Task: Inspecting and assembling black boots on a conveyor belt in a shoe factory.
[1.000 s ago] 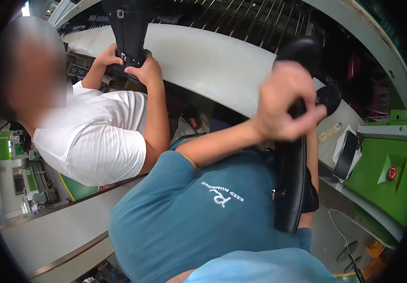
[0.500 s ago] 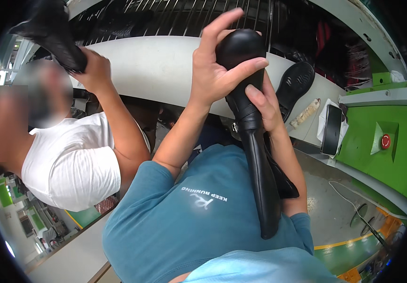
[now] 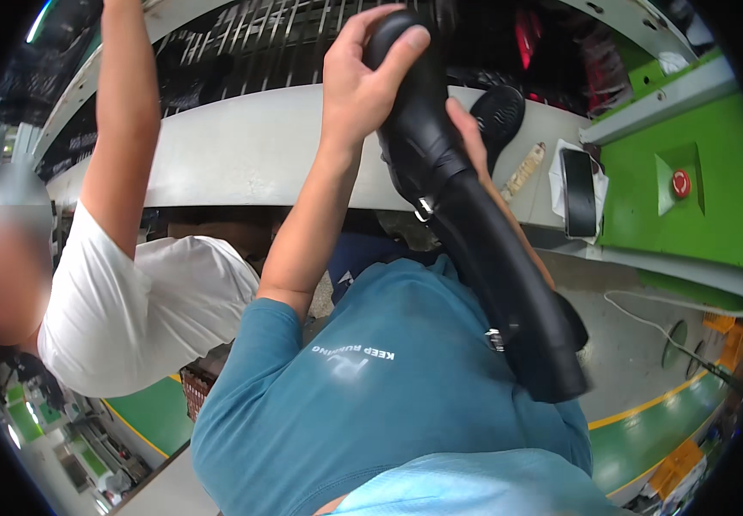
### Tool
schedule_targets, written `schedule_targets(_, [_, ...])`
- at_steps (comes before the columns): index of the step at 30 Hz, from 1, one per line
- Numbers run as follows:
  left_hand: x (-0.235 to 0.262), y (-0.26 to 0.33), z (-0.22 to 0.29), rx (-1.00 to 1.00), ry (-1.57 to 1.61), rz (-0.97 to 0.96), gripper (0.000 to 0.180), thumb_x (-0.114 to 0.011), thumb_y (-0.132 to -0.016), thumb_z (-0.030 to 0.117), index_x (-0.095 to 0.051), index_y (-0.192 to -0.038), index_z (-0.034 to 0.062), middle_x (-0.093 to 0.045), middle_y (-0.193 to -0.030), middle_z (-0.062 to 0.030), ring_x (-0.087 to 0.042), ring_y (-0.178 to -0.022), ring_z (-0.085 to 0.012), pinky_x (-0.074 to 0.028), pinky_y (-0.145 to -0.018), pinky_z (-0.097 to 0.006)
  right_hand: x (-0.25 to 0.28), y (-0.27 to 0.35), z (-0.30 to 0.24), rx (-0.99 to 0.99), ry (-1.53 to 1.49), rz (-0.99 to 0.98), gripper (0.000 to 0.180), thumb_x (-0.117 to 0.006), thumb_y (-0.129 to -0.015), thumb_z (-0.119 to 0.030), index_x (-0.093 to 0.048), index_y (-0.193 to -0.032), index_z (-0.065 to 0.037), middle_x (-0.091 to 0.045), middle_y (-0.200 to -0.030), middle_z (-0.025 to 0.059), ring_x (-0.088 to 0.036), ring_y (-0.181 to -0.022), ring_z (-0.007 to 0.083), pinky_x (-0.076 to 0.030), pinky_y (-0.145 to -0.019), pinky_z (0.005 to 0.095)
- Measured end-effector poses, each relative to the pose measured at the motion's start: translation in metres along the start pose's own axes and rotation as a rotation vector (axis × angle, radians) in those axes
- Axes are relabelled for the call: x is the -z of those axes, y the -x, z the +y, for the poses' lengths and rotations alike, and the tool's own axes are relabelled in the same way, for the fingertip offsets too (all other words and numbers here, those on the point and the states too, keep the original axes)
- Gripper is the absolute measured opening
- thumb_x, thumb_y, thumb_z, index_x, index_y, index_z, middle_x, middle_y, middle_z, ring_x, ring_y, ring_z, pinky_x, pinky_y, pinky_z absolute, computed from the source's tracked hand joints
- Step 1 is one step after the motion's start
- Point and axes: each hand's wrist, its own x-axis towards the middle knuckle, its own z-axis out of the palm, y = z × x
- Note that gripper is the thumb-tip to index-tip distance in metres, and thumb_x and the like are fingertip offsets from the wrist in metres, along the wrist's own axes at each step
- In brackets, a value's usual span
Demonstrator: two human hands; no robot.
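Observation:
A tall black boot point(image 3: 505, 267) slants across the front of my body, its toe at the far end and its shaft running down to the lower right. A strap with a silver buckle crosses its ankle. My left hand point(image 3: 363, 86) is wrapped round the toe, thumb on top. Along the far right side of the boot, my right hand point(image 3: 468, 133) supports it; a thumb or finger shows while the rest is hidden behind the boot. On the white table beyond lies a dark shoe point(image 3: 499, 116), its patterned sole facing up.
A white worktable point(image 3: 242, 146) runs across, with a conveyor of metal rollers point(image 3: 302, 43) behind. To the right are a worn pale stick point(image 3: 526, 168), a phone point(image 3: 578, 193) and a green machine panel with a red button point(image 3: 680, 183). A co-worker in white point(image 3: 104, 318) reaches forward at left.
The boot has turned, its shaft swinging right and its toe moving left and away. Both my hands went with it. The co-worker's arm has risen toward the conveyor.

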Motion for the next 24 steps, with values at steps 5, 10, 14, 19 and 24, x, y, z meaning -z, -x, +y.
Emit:
schedule_targets(5, [-0.041,-0.009,-0.062,0.327,0.07,-0.167,0.05,-0.072,-0.106,0.051,-0.08,-0.119,0.0035,-0.081,-0.098,-0.0076,-0.077,-0.094,-0.0163,-0.059,-0.085,-0.03,0.041,0.045,-0.045,-0.03,-0.355,-0.03,0.098,-0.04,-0.105,-0.077,-0.051,-0.157,0.005,-0.068,-0.135,0.0343,-0.072,-0.118,0.054,-0.059,-0.104,0.0636])
schedule_targets(10, [-0.122,0.015,-0.16,0.176,-0.718,-0.606,0.058,-0.078,-0.094,0.054,-0.081,-0.124,0.0053,-0.082,-0.119,-0.0177,-0.077,-0.115,-0.0374,-0.06,-0.1,-0.049,0.045,0.113,-0.051,0.114,-0.221,0.237,0.079,-0.057,-0.104,-0.066,-0.063,-0.144,0.001,-0.074,-0.127,0.0242,-0.076,-0.107,0.0401,-0.064,-0.097,0.0559])
schedule_targets(14, [-0.135,0.018,-0.166,0.202,-0.709,-0.613,0.057,-0.082,-0.093,0.05,-0.077,-0.125,0.0027,-0.081,-0.117,-0.0202,-0.078,-0.111,-0.0376,-0.06,-0.098,-0.047,0.065,0.126,-0.033,0.203,-0.204,0.418,0.102,-0.038,-0.103,-0.079,-0.053,-0.155,0.007,-0.069,-0.129,0.0356,-0.073,-0.112,0.0494,-0.061,-0.1,0.0542])
schedule_targets(19, [-0.108,0.013,-0.136,0.408,0.198,-0.317,0.038,-0.083,-0.1,0.015,-0.062,-0.127,-0.0018,-0.079,-0.109,-0.0148,-0.075,-0.1,-0.0168,-0.06,-0.087,-0.032,0.049,0.13,-0.023,0.252,-0.15,0.359,0.094,-0.041,-0.106,-0.069,-0.053,-0.152,0.012,-0.071,-0.128,0.0331,-0.075,-0.11,0.0438,-0.061,-0.101,0.05])
schedule_targets(24, [-0.046,0.016,-0.01,0.238,0.407,-0.27,0.042,-0.075,-0.105,0.007,-0.062,-0.144,-0.0025,-0.079,-0.122,-0.0119,-0.075,-0.108,-0.0142,-0.06,-0.096,-0.028,0.055,0.123,-0.01,0.369,0.193,0.159,0.09,-0.042,-0.108,-0.064,-0.047,-0.157,0.012,-0.067,-0.139,0.0321,-0.073,-0.12,0.0403,-0.061,-0.104,0.0462])
